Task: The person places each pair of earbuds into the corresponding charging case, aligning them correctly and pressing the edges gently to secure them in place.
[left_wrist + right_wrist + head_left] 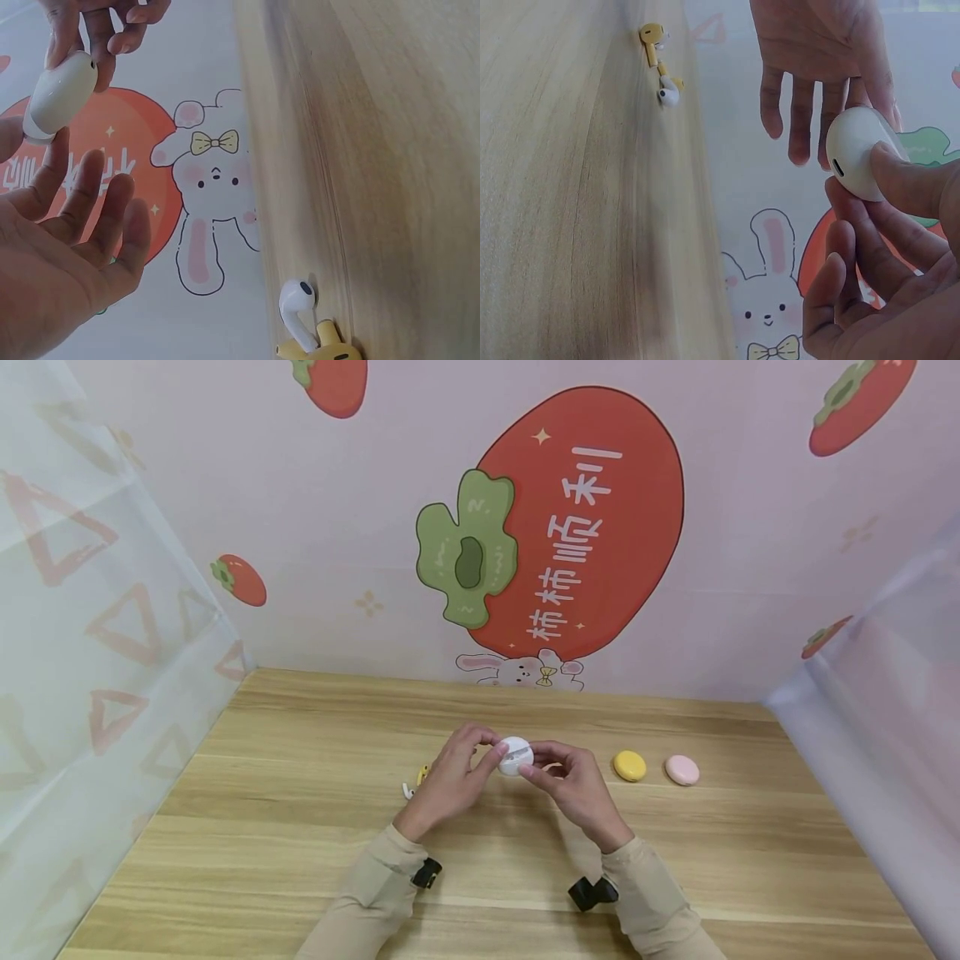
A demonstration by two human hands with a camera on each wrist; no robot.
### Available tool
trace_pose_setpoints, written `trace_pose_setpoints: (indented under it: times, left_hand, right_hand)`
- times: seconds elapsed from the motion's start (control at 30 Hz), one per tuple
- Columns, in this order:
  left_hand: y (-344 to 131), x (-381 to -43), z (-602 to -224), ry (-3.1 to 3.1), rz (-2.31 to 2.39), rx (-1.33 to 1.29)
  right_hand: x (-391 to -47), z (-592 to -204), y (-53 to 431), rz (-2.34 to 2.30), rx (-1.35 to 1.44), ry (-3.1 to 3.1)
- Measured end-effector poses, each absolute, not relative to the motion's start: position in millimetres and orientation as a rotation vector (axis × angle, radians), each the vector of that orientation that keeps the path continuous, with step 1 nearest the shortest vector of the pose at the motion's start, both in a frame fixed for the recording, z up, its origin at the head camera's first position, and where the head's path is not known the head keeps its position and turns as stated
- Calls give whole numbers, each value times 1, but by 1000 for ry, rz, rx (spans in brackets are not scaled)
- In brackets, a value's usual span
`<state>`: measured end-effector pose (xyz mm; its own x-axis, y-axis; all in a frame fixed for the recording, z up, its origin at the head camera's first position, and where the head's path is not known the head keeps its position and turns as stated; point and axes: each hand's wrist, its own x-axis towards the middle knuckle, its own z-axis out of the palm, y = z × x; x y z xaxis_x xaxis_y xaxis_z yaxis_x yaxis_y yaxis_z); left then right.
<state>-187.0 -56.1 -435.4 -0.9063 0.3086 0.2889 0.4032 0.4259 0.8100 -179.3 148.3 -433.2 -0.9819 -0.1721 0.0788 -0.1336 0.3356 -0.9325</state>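
Observation:
Both hands hold a round white earbud case (515,756) between them, raised over the wooden table. My left hand (455,768) pinches its left side between thumb and forefinger; the other fingers spread loosely in the left wrist view. From the right, my right hand (581,789) grips the case with thumb and fingers. A grey band crosses the top of the case in the head view. The right wrist view shows a small dark port on its shell (847,146). Yellow earbuds (652,34) and white earbuds (298,296) lie on the table beyond my left wrist, partly hidden in the head view.
To the right of my hands, a yellow round case (630,766) and a pink round case (682,770) lie on the wooden table (300,843). A printed backdrop (390,643) stands along the table's far edge, with sheets at both sides.

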Motion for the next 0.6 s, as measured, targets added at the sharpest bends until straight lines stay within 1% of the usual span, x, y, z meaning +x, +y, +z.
trace_pose_setpoints:
  times: [0.6]
  left_hand:
    - [-58,-188,-434,-2550,-1631,-634]
  right_hand:
    - [-179,-435,149,-1804,-363,2515]
